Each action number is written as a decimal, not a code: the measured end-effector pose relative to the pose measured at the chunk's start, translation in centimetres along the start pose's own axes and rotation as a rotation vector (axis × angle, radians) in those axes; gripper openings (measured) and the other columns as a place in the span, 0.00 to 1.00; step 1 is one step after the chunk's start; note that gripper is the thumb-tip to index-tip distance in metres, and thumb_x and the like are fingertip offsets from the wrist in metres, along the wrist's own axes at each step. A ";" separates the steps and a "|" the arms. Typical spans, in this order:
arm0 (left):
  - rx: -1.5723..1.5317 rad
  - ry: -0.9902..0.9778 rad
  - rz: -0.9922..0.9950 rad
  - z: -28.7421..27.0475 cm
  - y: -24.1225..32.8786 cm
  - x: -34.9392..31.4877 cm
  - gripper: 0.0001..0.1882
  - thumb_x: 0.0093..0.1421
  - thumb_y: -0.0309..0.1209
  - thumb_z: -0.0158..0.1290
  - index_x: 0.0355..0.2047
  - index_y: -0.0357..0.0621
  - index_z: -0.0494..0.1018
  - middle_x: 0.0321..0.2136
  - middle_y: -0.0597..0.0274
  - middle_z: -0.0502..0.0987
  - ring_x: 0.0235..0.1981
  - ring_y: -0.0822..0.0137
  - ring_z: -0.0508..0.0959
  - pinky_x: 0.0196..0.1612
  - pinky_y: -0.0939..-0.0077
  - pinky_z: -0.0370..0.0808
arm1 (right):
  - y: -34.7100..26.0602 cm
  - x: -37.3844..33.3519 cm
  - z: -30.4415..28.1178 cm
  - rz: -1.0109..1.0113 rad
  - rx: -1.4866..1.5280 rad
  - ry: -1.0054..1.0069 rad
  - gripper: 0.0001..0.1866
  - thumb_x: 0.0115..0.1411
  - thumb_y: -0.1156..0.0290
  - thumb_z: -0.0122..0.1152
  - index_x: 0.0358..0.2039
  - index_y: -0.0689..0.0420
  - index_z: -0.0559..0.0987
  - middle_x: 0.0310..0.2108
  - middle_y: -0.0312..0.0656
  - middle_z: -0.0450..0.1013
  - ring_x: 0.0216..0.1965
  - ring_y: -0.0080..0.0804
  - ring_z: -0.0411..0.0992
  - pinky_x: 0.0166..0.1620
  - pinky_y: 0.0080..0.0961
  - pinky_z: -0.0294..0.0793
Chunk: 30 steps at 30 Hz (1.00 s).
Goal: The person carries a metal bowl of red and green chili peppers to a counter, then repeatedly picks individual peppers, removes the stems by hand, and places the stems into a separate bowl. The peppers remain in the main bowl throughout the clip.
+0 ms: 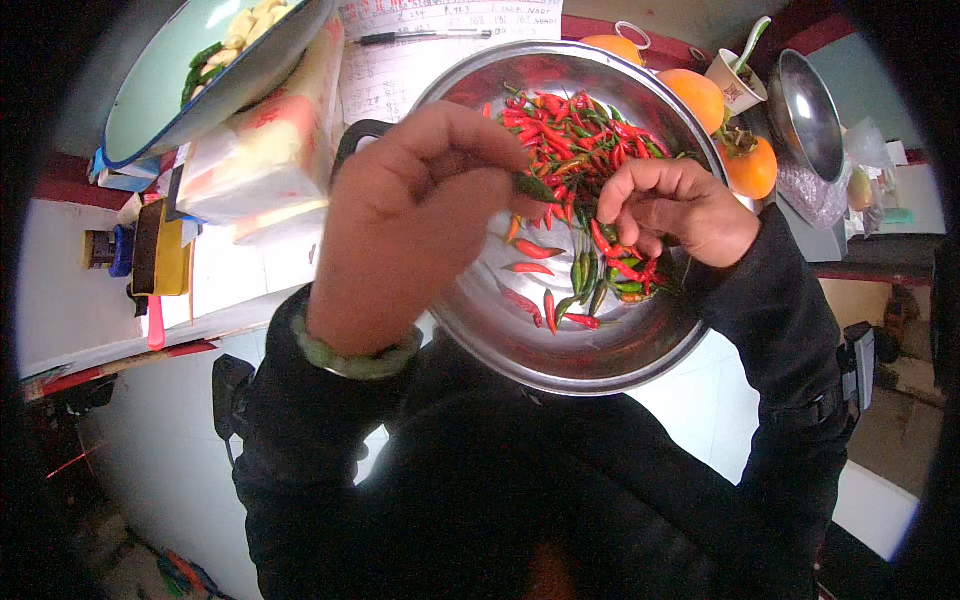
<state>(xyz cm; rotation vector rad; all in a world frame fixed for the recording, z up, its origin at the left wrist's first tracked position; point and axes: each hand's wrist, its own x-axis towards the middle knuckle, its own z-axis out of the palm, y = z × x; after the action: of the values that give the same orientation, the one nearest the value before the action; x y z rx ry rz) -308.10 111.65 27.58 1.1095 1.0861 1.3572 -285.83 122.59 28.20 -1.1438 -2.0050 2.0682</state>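
Observation:
A wide steel bowl [590,365] in front of me holds a heap of small red and green chili peppers [565,140], with several more scattered on its near side. My left hand [420,200] is raised over the bowl's left part. A dark green chili pepper [535,188] sticks out between its thumb and index finger. Over the right part of the bowl, my right hand [680,210] is closed with its fingers curled. Its fingertips are right beside red and green chilies [602,237]; whether one is held between them is hidden.
At the upper left an enamel basin [130,130] holds pale pieces and green chilies, beside a plastic-wrapped pack [270,150]. A pen [420,36] lies on written paper [375,80]. Orange persimmons [693,100], a paper cup [735,85] and a metal bowl [808,115] stand behind right.

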 end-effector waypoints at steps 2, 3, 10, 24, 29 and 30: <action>-0.206 -0.004 -0.122 -0.5 0.3 0.0 0.09 0.57 0.24 0.43 0.37 0.38 0.69 0.23 0.64 0.71 0.11 0.82 0.58 0.14 0.89 0.54 | 0.2 -0.1 0.4 -0.065 -0.145 0.061 0.06 0.53 0.82 0.49 0.30 0.62 0.75 0.23 0.34 0.70 0.23 0.20 0.66 0.28 0.18 0.67; -0.323 -0.005 -0.169 -0.7 0.4 -0.1 0.09 0.57 0.24 0.43 0.38 0.37 0.69 0.23 0.64 0.70 0.11 0.83 0.56 0.12 0.89 0.51 | 0.3 -0.2 0.6 -0.075 -0.256 0.050 0.06 0.52 0.82 0.50 0.29 0.62 0.75 0.22 0.35 0.70 0.23 0.22 0.67 0.28 0.20 0.68; -0.283 -0.093 -0.174 -1.3 0.6 -0.2 0.15 0.57 0.25 0.44 0.44 0.33 0.68 0.28 0.59 0.73 0.10 0.83 0.55 0.12 0.90 0.52 | 0.5 -0.5 2.3 -0.232 -0.993 -0.022 0.09 0.45 0.78 0.57 0.29 0.56 0.78 0.25 0.47 0.74 0.29 0.47 0.74 0.33 0.39 0.72; -0.318 -0.046 -0.189 -0.4 0.5 -0.2 0.12 0.58 0.28 0.45 0.41 0.36 0.69 0.20 0.66 0.69 0.10 0.83 0.55 0.12 0.89 0.50 | 0.3 0.5 4.9 -0.237 -1.235 -0.129 0.04 0.50 0.73 0.54 0.27 0.59 0.70 0.21 0.47 0.70 0.26 0.50 0.71 0.29 0.41 0.68; -0.224 -0.017 -0.138 -0.7 0.5 -0.3 0.11 0.58 0.28 0.45 0.39 0.37 0.71 0.17 0.67 0.69 0.09 0.83 0.55 0.12 0.88 0.49 | -1.3 -0.5 2.6 -0.327 -0.848 0.121 0.04 0.48 0.82 0.55 0.23 0.60 0.69 0.13 0.38 0.63 0.15 0.25 0.64 0.21 0.23 0.63; -0.178 -0.032 -0.099 -0.8 0.4 -0.2 0.11 0.58 0.28 0.45 0.38 0.37 0.72 0.17 0.66 0.69 0.09 0.83 0.55 0.12 0.88 0.49 | -1.7 -0.8 2.4 -0.315 -0.801 0.175 0.03 0.47 0.81 0.54 0.21 0.61 0.70 0.12 0.44 0.62 0.14 0.36 0.65 0.20 0.29 0.63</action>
<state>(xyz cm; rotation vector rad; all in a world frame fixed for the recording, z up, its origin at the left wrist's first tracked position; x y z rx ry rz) -308.98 111.40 27.85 0.9321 0.9640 1.3256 -287.22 120.41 29.79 -0.9238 -2.7665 0.9805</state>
